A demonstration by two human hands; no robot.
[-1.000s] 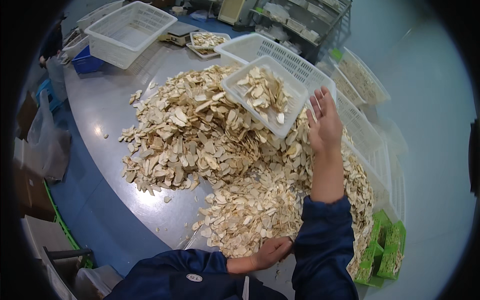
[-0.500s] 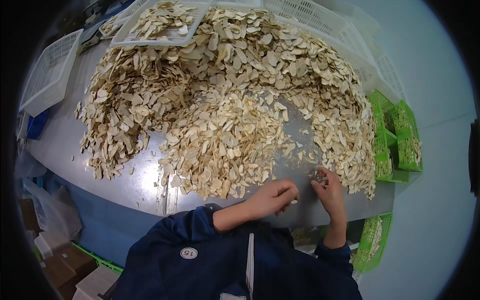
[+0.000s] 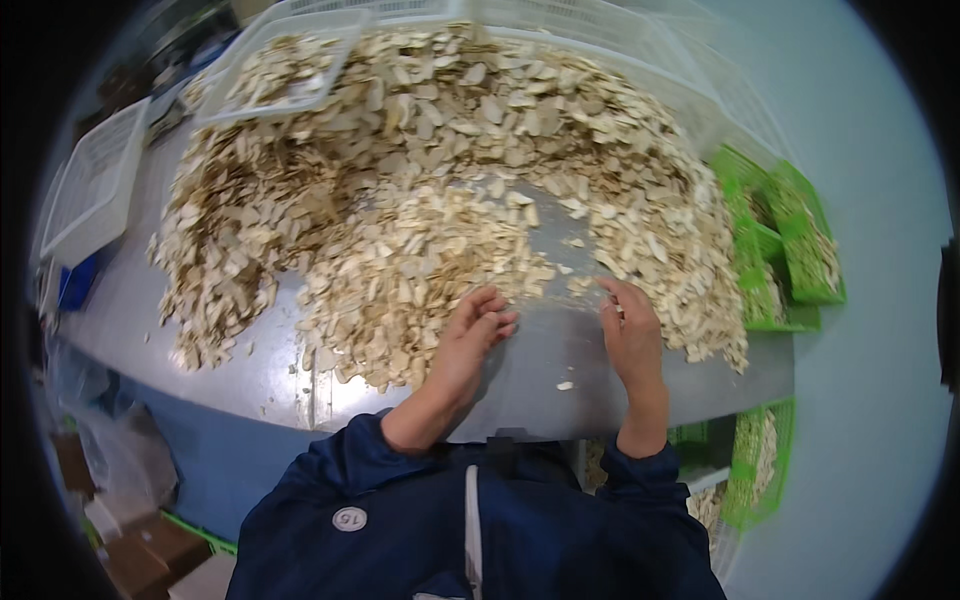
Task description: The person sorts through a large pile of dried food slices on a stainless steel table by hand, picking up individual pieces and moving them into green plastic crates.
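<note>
Pale dried slices [image 3: 415, 255] lie in a loose heap in the middle of the metal table [image 3: 540, 350]. A larger, taller bank of the same slices [image 3: 530, 115] curves round it from left to right. My left hand [image 3: 466, 340] is at the right front edge of the middle heap, fingers loosely curled and apart, with no slice visible in it. My right hand [image 3: 634, 335] is beside the right end of the bank, forefinger stretched out and thumb apart from it. A few slices lie just beyond its fingertips. One small pale piece [image 3: 565, 386] rests alone on the metal between my wrists.
A white tray [image 3: 330, 85] with slices sits on the bank at the back left. Another white basket [image 3: 120, 190] stands at the left edge. White crates [image 3: 600, 35] line the back. Green baskets [image 3: 800, 235] holding slices stand at the right, with another green basket [image 3: 775, 480] below.
My left hand has moved left and away from me, from the bare metal to the heap, its fingers opening. My right hand has shifted slightly left and farther out. A small piece now lies on the metal.
</note>
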